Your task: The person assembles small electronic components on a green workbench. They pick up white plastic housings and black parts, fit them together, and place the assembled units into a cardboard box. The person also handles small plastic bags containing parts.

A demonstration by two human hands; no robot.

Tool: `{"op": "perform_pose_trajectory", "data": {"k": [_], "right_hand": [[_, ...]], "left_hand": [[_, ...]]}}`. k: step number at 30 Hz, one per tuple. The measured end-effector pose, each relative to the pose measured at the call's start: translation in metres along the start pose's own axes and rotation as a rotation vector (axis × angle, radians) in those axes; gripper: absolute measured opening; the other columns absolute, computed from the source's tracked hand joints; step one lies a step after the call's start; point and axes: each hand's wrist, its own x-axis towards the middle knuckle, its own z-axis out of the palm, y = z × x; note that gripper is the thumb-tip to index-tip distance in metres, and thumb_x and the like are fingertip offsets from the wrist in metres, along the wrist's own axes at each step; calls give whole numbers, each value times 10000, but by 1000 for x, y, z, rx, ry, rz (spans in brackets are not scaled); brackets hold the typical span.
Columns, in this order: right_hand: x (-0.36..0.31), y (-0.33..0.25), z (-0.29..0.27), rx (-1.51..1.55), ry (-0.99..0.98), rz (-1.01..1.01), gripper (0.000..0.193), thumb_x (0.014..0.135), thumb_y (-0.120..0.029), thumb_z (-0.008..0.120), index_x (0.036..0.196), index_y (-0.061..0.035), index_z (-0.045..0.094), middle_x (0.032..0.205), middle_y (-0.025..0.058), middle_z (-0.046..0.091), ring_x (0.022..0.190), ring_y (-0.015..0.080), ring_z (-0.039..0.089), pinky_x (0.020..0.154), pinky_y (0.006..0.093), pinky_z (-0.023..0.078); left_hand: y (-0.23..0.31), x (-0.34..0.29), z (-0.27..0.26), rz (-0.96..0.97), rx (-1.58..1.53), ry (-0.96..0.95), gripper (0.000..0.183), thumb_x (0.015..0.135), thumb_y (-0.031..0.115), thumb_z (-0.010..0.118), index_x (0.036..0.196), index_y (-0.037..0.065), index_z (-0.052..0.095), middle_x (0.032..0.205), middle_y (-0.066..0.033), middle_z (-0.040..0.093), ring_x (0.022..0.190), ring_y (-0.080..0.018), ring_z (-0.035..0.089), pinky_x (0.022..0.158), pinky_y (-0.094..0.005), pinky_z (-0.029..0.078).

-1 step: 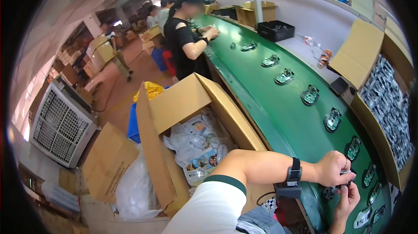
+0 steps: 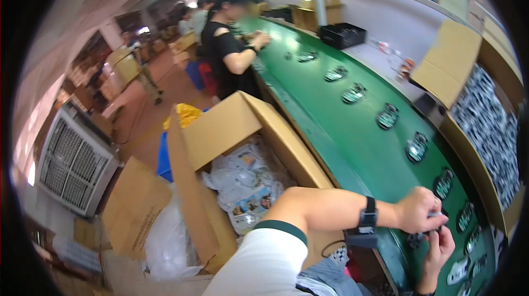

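Small dark part in the person's fingers is mostly hidden, held just above the lower end of the green bench, between its left and right edges. Leftmost on the floor stands a pale unit with a slatted grille; behind it, a distant person carries a cardboard carton. Next come a clear plastic bag, a blue bin and an open cardboard box, which sits along the bench's left edge and holds crumpled clear bags. Farther up that edge a co-worker in black has both hands together over the bench. A black tray sits beyond the right edge at the far end. Green-and-black assemblies lie apart in a curving row down the bench toward its lower right corner. The left hand, fingers curled in, pinches the dark part with no visible gap; the right hand meets it from below, thumb and fingertips closed on the same part. Beyond the right edge, a carton is filled with silvery pieces.
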Motion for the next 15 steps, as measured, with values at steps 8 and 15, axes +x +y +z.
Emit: {"op": "perform_pose_trajectory", "data": {"k": [8,15], "right_hand": [[27,-4,-58,-132,411,-78,283,1031,-166,506,1151,30,671,996,37,675,934,133,617,863,274,482],[21,-11,-95,-1021,494,-235,462,866,-297,745,1232,-26,667,1238,175,678,1170,366,614,1021,447,467]], "left_hand": [[-17,13,-33,222,251,-119,298,840,216,771,1067,32,715,1031,-161,722,972,-348,687,884,-435,548],[-43,23,-58,90,282,-139,167,837,121,764,974,32,728,970,-142,732,887,-298,704,797,-379,563]]}}
